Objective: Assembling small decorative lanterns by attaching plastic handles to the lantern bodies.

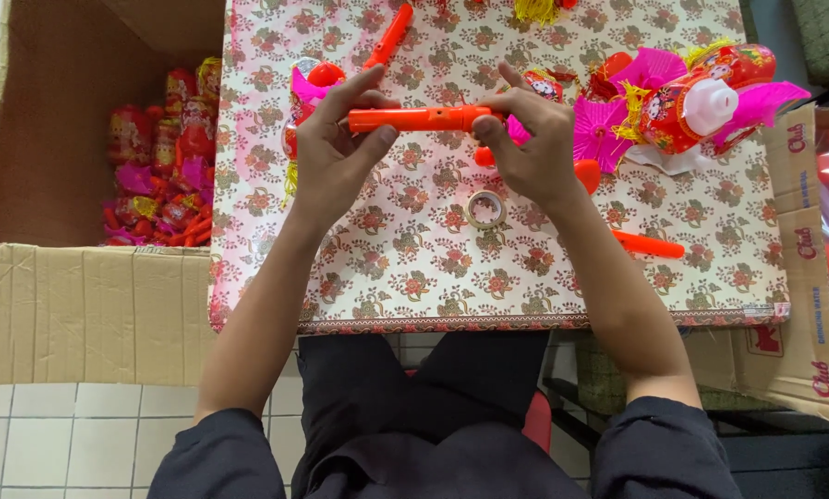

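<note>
Floral cloth [405, 268] covers a table seen from above, with white tile floor below and a seated person's dark lap at the near edge. Both hands meet over the far middle of the table. The left hand [334, 152] closes its fingers around the left end of an orange tube [414, 118], held level just above the cloth. The right hand [530, 143] pinches the tube's right end between thumb and fingertips; what exactly it does at that end is hard to tell. A tape roll [484, 209] lies on the cloth just near of the hands. More orange tubes lie loose: one [388, 37] at the far edge, one [650, 245] to the right. Far right sits a pile of red and pink lanterns [691, 102]. On the floor at left, an open cardboard box [82, 305] holds many lanterns, seemingly finished. Judging by the loose tubes and the pile on the table, several pieces remain unassembled.
</note>
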